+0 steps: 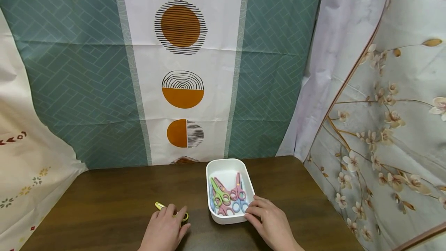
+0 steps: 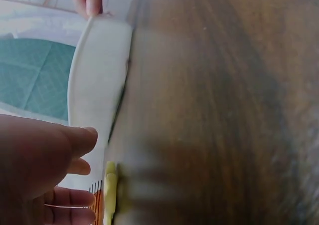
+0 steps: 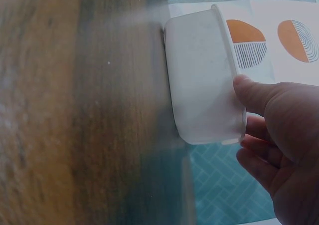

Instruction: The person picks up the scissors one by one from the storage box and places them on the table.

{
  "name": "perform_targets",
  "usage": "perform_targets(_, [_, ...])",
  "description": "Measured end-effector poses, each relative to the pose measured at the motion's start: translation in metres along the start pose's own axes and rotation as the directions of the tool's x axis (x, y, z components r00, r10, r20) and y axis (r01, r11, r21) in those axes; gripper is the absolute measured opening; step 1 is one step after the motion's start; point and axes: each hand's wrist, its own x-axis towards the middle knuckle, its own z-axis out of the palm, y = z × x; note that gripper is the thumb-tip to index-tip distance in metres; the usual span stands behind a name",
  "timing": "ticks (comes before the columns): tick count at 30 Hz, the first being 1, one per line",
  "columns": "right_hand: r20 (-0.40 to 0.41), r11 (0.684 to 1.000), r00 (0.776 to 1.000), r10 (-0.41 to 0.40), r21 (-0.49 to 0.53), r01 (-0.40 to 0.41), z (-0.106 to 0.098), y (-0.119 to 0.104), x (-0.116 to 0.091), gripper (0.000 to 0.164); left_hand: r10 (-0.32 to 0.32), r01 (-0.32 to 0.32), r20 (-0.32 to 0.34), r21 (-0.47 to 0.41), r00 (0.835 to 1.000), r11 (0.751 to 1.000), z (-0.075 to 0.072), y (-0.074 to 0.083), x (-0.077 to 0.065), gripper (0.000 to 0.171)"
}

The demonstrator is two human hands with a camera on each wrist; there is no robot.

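Near the front left of the table, my left hand hovers over a pair of yellow scissors, hiding their middle. The left wrist view shows its fingers loosely bent, a small gap from the yellow scissors. My right hand holds the near right corner of a white plastic container, thumb at the front rim and fingers along the right side. Inside lie several small scissors, among them green scissors and pink scissors, with blue handles near the front.
The dark wooden table ends at a patterned curtain behind the container. A floral cloth hangs along the right, and a cream cloth along the left edge.
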Motion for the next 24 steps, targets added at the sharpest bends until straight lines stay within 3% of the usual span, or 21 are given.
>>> perform_targets(5, [0.023, 1.000, 1.000, 0.014, -0.007, -0.013, 0.002, 0.002, -0.001, 0.006, -0.006, 0.006, 0.096, 0.000, 0.995, 1.000, 0.005, 0.001, 0.001, 0.053])
perform_targets(15, [0.012, 1.000, 1.000, 0.016, -0.008, -0.015, 0.002, 0.002, -0.002, 0.006, -0.003, 0.000, 0.079, 0.034, 0.997, 0.999, 0.010, -0.005, -0.006, 0.043])
perform_targets(24, [0.023, 1.000, 1.000, 0.018, -0.006, -0.018, 0.003, 0.003, -0.001, 0.005, -0.030, 0.026, 0.080, 0.045, 0.996, 0.999, 0.005, -0.013, -0.012, 0.046])
